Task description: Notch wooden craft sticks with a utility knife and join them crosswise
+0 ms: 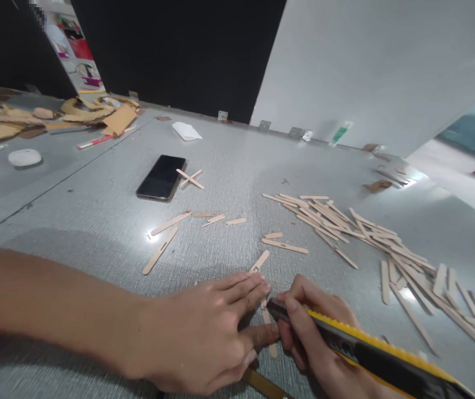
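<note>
My left hand lies on the grey tabletop with its fingers stretched out, pressing on a wooden craft stick that has a small notch cut in it. Just below the fingertips shows another length of craft stick; whether both are one piece is hidden by the hand. My right hand grips a yellow-and-black utility knife, its tip against the wood between both hands. A flat brass-coloured strip lies partly beneath my left hand.
Many loose craft sticks are heaped on the right. Several cut sticks lie ahead of my left hand. Farther back are a phone, two crossed sticks, a white mouse and cardboard scraps. Black and white panels border the table.
</note>
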`<act>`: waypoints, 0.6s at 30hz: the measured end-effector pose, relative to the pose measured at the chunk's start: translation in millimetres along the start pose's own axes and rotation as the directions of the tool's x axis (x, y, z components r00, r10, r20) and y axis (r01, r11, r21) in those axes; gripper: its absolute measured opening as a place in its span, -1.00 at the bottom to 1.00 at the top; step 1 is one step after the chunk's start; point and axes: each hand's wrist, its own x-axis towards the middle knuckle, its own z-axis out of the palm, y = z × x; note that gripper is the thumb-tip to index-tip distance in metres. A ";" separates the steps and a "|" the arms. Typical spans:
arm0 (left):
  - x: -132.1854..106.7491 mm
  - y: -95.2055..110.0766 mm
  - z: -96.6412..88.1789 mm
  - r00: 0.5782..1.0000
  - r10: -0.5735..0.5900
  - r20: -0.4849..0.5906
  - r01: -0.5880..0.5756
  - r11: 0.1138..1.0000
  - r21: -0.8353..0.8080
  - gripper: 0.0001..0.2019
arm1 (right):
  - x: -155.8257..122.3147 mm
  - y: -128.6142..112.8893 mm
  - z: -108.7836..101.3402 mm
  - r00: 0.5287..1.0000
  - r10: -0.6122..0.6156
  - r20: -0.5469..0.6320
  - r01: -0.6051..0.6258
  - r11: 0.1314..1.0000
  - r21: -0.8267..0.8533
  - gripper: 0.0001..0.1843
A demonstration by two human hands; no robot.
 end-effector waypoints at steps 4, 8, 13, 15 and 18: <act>-0.4 0.3 0.5 1.000 0.007 0.009 -0.007 1.000 0.006 -0.43 | 2.2 -1.8 3.9 0.997 -0.028 -0.072 0.029 0.999 0.019 -0.50; -0.5 -0.1 1.3 1.000 0.014 0.010 -0.014 1.000 0.013 -0.43 | 5.2 -2.5 4.0 0.983 -0.117 -0.141 0.101 0.988 -0.115 -0.54; -0.1 -0.9 1.9 1.000 0.019 0.004 -0.019 1.000 0.013 -0.44 | 4.4 0.7 -0.1 0.988 -0.124 -0.087 0.108 0.980 -0.168 -0.59; 0.4 -0.9 1.8 1.000 0.022 -0.001 -0.022 1.000 0.016 -0.45 | 4.1 1.5 -1.9 0.994 -0.092 -0.058 0.083 0.986 -0.143 -0.59; 0.9 -0.9 1.2 1.000 0.012 -0.012 -0.012 1.000 0.016 -0.46 | 4.4 0.8 -3.5 0.998 -0.063 -0.020 0.061 0.993 -0.097 -0.55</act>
